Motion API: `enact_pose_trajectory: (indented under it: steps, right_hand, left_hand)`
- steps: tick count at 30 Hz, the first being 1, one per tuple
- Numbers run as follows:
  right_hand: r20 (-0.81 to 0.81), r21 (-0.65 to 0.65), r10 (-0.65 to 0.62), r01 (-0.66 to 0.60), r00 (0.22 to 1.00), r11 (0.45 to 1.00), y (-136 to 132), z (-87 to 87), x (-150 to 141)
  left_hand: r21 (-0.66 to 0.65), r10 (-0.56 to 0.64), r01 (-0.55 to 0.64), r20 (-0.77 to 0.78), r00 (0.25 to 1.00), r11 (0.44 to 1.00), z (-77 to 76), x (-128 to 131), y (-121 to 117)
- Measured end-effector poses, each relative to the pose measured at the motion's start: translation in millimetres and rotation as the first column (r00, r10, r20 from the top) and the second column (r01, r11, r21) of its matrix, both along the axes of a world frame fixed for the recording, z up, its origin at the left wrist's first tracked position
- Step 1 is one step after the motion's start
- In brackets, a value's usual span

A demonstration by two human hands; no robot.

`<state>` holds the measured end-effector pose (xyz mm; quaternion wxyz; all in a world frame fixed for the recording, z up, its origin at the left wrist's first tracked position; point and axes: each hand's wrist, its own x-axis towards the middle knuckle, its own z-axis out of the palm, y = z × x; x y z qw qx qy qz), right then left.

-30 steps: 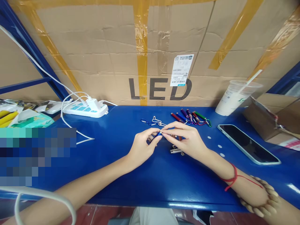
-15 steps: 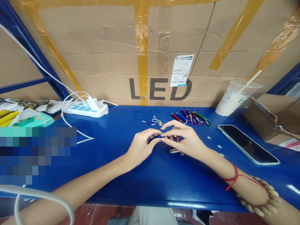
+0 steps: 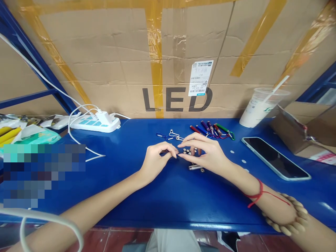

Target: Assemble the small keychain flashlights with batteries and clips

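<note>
My left hand is closed, with thumb and fingertips pinched together. Only a dark sliver shows at the tips; the blue penlight tube seen there earlier is otherwise hidden. My right hand meets it from the right, thumb tip at the pinch and forefinger held apart above. Under the right fingers lie several small button cells. A silver penlight tube rests just below that hand, with a small round piece beside it. Behind the hands are a blue carabiner clip and a silver carabiner clip.
Several coloured penlights with clips lie farther back. On the right are a phone, a drink cup with straw and an open cardboard box. A power strip with white cables sits left. A large carton stands behind.
The blue tube between my fingers has dropped out of sight. My right hand has lifted slightly, uncovering more button cells. The view has shifted a little.
</note>
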<state>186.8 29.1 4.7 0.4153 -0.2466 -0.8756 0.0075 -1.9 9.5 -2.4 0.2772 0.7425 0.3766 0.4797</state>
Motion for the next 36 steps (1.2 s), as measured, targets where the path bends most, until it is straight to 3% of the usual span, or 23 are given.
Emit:
enact_pose_trajectory:
  steps: [3, 6, 11, 14, 18, 20, 25, 28, 32, 34, 36]
  right_hand:
    - [0.014, -0.015, -0.037, 0.037, 0.999, 0.999, 2, -3.0, 2]
    - [0.086, -0.060, -0.068, 0.073, 0.994, 0.995, 5, -5.5, 4]
    - [0.191, -0.131, -0.098, 0.124, 0.977, 0.984, 8, -10.5, 5]
    - [0.157, -0.157, -0.098, 0.123, 0.983, 0.980, 9, -14.6, 3]
    - [0.150, -0.235, -0.098, 0.132, 0.984, 0.963, 9, -12.6, 3]
    - [0.135, -0.277, -0.084, 0.119, 0.987, 0.953, 8, -7.7, 5]
    - [0.071, -0.328, -0.039, 0.060, 0.997, 0.943, 7, 0.0, 6]
    - [0.071, -0.319, -0.007, 0.029, 0.997, 0.947, 6, -0.8, 4]
    - [-0.035, -0.263, -0.110, 0.097, 0.993, 0.960, 3, 0.6, 0]
    - [-0.099, -0.247, -0.170, 0.141, 0.981, 0.959, 2, 1.2, -1]
    - [-0.100, -0.262, -0.167, 0.136, 0.981, 0.955, 1, -0.6, -3]
  left_hand:
    - [0.068, 0.031, -0.022, -0.127, 0.991, 0.997, 0.3, -2, 3]
    - [-0.010, 0.023, -0.024, -0.135, 0.991, 1.000, 0.4, -3, 4]
    - [-0.263, 0.014, 0.016, 0.110, 0.994, 0.965, 2.5, -1, 2]
    - [-0.344, 0.005, 0.080, 0.238, 0.971, 0.936, 3.7, 2, 1]
    - [-0.395, 0.002, 0.117, 0.290, 0.957, 0.911, 0.9, 3, 4]
    - [-0.377, -0.012, 0.102, 0.234, 0.972, 0.921, -2.1, 1, 8]
    - [-0.228, -0.051, 0.032, -0.075, 0.996, 0.973, -9.1, -5, 13]
    - [-0.189, -0.053, 0.030, -0.116, 0.992, 0.982, -10.1, -6, 13]
    - [-0.215, 0.035, -0.027, 0.036, 0.999, 0.976, -4.2, -4, 10]
    - [-0.321, 0.102, -0.053, 0.139, 0.985, 0.946, 1.2, -3, 8]
    - [-0.457, 0.111, 0.002, 0.219, 0.969, 0.889, 6.3, -2, 6]
